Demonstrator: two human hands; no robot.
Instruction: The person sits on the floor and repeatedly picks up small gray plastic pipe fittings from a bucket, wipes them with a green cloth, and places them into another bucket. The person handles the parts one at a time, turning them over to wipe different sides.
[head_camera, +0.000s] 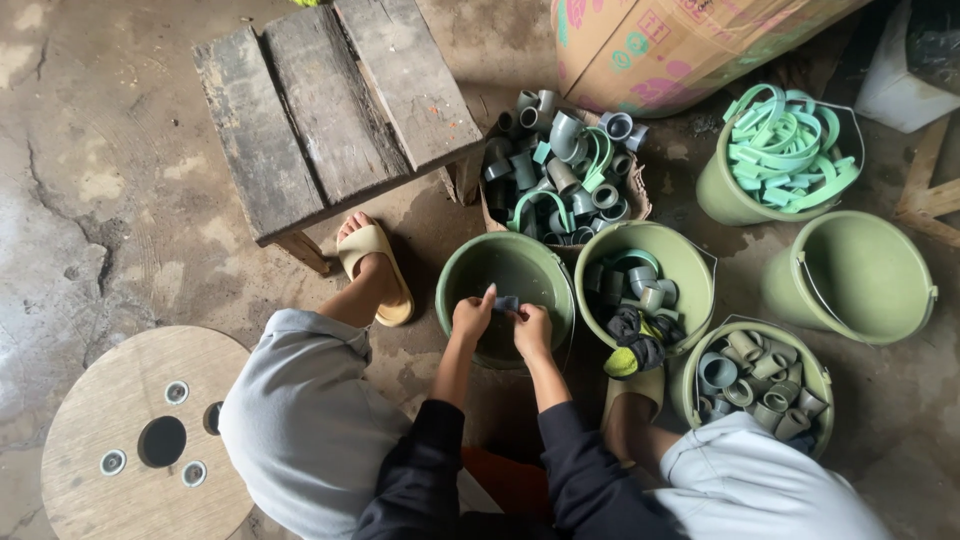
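Observation:
My left hand (472, 316) and my right hand (532, 330) meet over a green bucket (455, 272) that stands between my knees. Together they pinch a small grey pipe fitting (507, 303) just above the bucket's inside, which looks dark and wet. Both arms wear dark sleeves. To the right, a second green bucket (695, 262) holds grey fittings and a black and yellow glove (633, 345).
A cardboard box (634, 195) of grey and green fittings sits behind the buckets. Right of it stand a bucket of green clips (722, 192), a tipped bucket (850, 275), and a bucket of short pipe pieces (818, 372). A wooden bench (330, 105) and a round wooden disc (110, 400) lie left.

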